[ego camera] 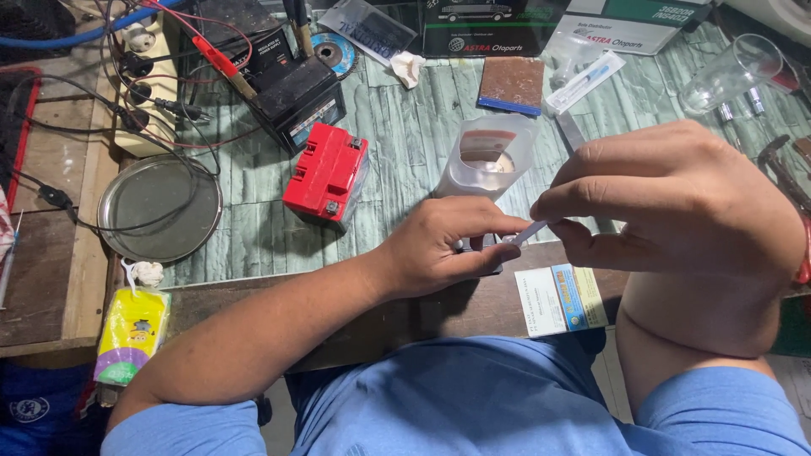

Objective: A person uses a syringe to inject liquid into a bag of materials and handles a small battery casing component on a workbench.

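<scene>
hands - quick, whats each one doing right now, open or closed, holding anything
Left hand: closed on a small dark object.
Right hand: closed, pinching a thin white strip that reaches toward the left hand.

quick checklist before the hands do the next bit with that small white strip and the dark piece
1. White strip pinched in right hand fingertips: ok.
2. Small dark piece under the left hand: ok, though mostly hidden, so what it is cannot be told.
3. Strip tip meeting the dark piece: cannot tell, fingers cover the contact.
4. Translucent plastic container just behind the hands, upright: ok.
5. Red battery apart from both hands: ok.
6. Clear glass lying tipped on its side on the bench, far right: not ok.
</scene>
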